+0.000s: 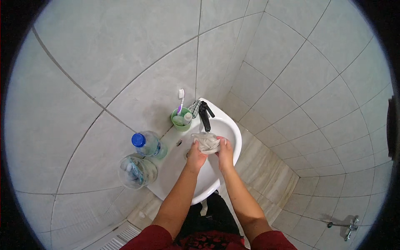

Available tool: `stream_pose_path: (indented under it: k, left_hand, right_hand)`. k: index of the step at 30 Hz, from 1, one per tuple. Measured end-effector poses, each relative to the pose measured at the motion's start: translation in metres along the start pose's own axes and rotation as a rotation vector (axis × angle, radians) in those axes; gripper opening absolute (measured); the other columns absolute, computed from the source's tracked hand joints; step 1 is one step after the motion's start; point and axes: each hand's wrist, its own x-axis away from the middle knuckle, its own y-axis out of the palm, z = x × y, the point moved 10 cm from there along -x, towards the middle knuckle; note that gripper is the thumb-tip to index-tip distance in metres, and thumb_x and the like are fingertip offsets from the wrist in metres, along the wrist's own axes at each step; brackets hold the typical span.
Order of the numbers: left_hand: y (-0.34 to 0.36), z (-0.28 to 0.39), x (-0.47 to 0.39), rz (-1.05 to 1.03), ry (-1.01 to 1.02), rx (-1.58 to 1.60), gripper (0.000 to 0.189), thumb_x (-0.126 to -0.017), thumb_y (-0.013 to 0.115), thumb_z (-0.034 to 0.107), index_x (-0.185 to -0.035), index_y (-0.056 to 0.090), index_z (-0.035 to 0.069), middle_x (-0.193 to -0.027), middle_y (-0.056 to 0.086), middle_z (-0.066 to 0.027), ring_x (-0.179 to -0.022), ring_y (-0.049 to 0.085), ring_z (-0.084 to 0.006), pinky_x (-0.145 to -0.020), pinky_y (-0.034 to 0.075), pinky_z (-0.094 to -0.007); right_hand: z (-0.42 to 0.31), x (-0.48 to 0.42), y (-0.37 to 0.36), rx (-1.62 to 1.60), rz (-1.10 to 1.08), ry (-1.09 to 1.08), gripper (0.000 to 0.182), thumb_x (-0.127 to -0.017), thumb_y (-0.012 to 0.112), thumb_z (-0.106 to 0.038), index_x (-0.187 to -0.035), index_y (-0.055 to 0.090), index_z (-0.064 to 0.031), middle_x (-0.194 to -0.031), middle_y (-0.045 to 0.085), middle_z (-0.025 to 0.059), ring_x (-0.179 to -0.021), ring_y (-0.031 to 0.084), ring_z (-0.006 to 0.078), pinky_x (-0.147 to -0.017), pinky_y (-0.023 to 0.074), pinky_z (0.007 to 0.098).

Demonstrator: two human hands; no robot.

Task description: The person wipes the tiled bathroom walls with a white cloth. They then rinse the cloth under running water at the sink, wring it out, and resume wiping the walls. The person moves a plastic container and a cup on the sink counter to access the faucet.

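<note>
A bunched, off-white wet-looking cloth [206,143] is held between my two hands over the white washbasin [237,137], just below the spout of the black faucet [204,117]. My left hand [197,156] grips the cloth's left end, and my right hand [225,153] pinches its right end. Whether water is running onto the cloth is hard to make out. Part of the basin's bowl is hidden behind my hands and forearms.
On the basin's left ledge stand a green cup [181,126] with a toothbrush [181,100] and small containers, and a blue-capped plastic bottle [150,145]. A clear plastic container [137,172] is beside it. A checked cloth [195,107] lies behind the faucet. Tiled walls surround the basin.
</note>
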Motion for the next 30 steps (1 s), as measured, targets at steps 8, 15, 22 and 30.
stream_pose_path:
  k: [8, 15, 22, 30]
  left_hand:
    - [0.002, -0.016, -0.007, 0.027, -0.026, -0.327, 0.034, -0.092, 0.042, 0.032, -0.116, 0.044, 0.008, -0.119, 0.049, -0.0092, -0.106, 0.051, -0.0217, -0.09, 0.04, -0.0356]
    - [0.015, -0.029, 0.002, 0.133, 0.128, -0.746, 0.029, -0.092, 0.042, 0.034, -0.098, 0.051, 0.008, -0.088, 0.055, -0.0046, -0.082, 0.053, -0.0155, -0.072, 0.044, -0.0308]
    - [0.002, 0.031, -0.021, -0.08, 0.337, -1.545, 0.028, -0.092, 0.041, 0.032, -0.101, 0.051, 0.008, -0.097, 0.056, -0.0039, -0.09, 0.053, -0.0178, -0.078, 0.042, -0.0347]
    - [0.029, -0.006, 0.006, -0.082, 0.166, -0.423, 0.034, -0.093, 0.039, 0.034, -0.114, 0.047, 0.008, -0.11, 0.054, -0.0055, -0.103, 0.05, -0.0174, -0.094, 0.034, -0.0335]
  right_hand:
    - [-0.007, -0.007, 0.009, 0.484, 0.111, -0.171, 0.039, -0.091, 0.04, -0.035, -0.087, 0.059, 0.0001, -0.075, 0.059, 0.016, -0.072, 0.058, 0.0269, -0.066, 0.0448, 0.039]
    - [-0.005, -0.052, -0.018, 0.776, 0.21, -0.175, 0.038, -0.088, 0.043, -0.033, -0.08, 0.06, -0.0001, -0.079, 0.06, 0.0237, -0.076, 0.058, 0.0406, -0.069, 0.044, 0.0455]
    - [-0.002, 0.004, 0.063, 0.874, -0.072, -0.329, 0.037, -0.086, 0.046, -0.036, -0.079, 0.061, -0.0034, -0.073, 0.058, 0.0239, -0.073, 0.058, 0.0404, -0.068, 0.0458, 0.0433]
    - [0.016, -0.053, -0.016, 0.48, 0.06, -0.252, 0.027, -0.089, 0.049, -0.025, -0.087, 0.061, -0.0012, -0.077, 0.062, 0.0053, -0.067, 0.055, 0.0154, -0.064, 0.0448, 0.0278]
